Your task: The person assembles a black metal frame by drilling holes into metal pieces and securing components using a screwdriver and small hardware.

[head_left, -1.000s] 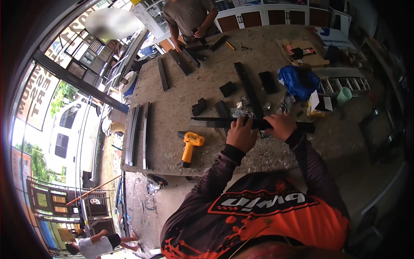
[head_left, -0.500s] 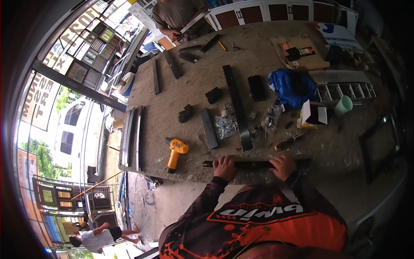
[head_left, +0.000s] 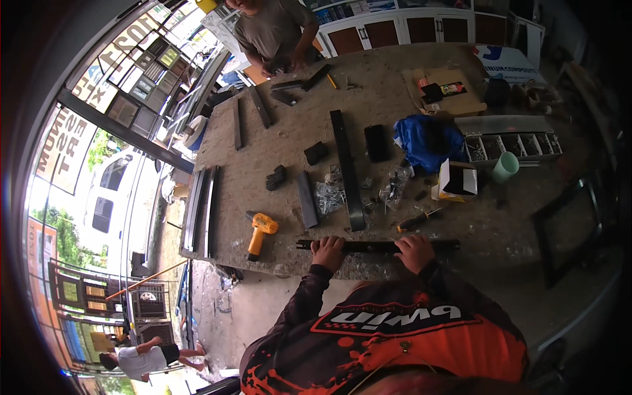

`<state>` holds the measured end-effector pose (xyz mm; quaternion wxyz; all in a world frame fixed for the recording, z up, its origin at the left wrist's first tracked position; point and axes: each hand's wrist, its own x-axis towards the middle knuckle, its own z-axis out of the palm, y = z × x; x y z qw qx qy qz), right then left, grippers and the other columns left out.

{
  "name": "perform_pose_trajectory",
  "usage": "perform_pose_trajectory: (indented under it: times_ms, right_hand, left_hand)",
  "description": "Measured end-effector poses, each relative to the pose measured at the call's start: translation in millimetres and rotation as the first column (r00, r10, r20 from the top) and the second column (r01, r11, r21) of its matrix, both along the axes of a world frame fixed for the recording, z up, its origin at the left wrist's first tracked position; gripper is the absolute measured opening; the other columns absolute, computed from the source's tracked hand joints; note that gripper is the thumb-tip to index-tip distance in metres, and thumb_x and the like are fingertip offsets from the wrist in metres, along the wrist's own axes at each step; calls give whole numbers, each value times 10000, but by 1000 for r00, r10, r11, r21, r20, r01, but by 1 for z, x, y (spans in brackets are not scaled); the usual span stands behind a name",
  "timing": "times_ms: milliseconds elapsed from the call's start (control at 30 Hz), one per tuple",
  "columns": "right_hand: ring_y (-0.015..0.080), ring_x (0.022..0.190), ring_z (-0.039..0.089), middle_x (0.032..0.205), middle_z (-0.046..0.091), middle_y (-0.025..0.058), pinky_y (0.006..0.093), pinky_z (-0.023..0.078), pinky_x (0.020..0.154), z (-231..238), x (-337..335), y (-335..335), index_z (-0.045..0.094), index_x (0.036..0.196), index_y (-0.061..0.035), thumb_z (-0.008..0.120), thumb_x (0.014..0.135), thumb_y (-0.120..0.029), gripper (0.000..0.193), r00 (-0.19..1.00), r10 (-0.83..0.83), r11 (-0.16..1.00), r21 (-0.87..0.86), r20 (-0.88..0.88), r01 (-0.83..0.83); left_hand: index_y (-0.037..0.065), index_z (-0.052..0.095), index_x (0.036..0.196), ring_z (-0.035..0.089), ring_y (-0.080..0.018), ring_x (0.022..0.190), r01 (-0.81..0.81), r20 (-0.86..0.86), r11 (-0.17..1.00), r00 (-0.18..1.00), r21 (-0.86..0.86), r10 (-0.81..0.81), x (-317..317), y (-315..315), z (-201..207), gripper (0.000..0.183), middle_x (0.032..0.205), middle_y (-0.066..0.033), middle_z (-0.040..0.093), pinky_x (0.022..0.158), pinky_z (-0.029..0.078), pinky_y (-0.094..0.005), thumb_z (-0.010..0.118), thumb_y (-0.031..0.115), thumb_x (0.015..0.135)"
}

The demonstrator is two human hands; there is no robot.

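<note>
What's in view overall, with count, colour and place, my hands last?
Worktable: one, brown, centre
Rail: one, black, near edge
Drill: one, orange, left of rail
Screwdriver: one, yellow-black, beyond rail
Long bar: one, black, central
Bundle: one, blue, right
Tray: one, grey, right
Cup: one, pale green, right
Box: one, white-yellow, beside cup
Cardboard: one, brown, far right
Small bars, blocks: several, black, scattered
Co-worker: one, brown shirt, far side
Bystander: one, white shirt, lower left
Van: one, white, outside left
Left hand: one, dark-sleeved, on rail
Right hand: one, dark-sleeved, on rail
</note>
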<state>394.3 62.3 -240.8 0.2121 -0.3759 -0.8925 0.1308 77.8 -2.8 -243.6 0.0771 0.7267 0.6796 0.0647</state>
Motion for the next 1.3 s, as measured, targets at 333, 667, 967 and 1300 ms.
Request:
perform_pose_trajectory:
  times_ms: [333, 667, 967, 1300]
  right_hand:
    - [232, 1023, 551, 1062, 587, 7, 430, 418, 861, -29, 2, -5, 597, 1111, -159, 707, 798, -362, 389, 996, -51, 998, 43, 73, 48]
    - [241, 1021, 562, 1057, 605, 7, 436, 407, 892, -15, 4, 0, 610, 1128, -158, 717, 798, -328, 386, 998, -29, 997, -71, 49, 32]
    - [226, 1007, 551, 1090, 567, -1, 429, 396, 867, -20, 1, -12, 609, 1138, -185, 733, 770, -283, 401, 994, -63, 998, 3, 85, 63]
    - [240, 1031, 554, 1061, 587, 8, 428, 412, 866, -23, -7, -9, 636, 1088, -194, 748, 741, -325, 388, 993, -106, 994, 11, 53, 106]
  left_hand:
    - [191, 559, 1207, 461, -308, 1189, -51, -54, 998, 997, -26, 50, 9, -3, -10, 482, 1207, -57, 544, 984, 286, -523, 706, 210, 748]
    - [221, 618, 1180, 504, -253, 1202, -77, 56, 994, 995, -80, 82, -2, -1, -16, 421, 1182, -12, 607, 1008, 255, -543, 698, 197, 767]
    - [197, 549, 1254, 405, -291, 1287, -159, 10, 985, 987, -73, 160, 8, -10, -12, 525, 1277, -48, 524, 1024, 227, -641, 715, 151, 758]
    - [145, 482, 1335, 366, -337, 1329, -158, 227, 987, 962, 21, 149, -21, -5, 6, 648, 1401, -109, 451, 1071, 251, -560, 753, 212, 751]
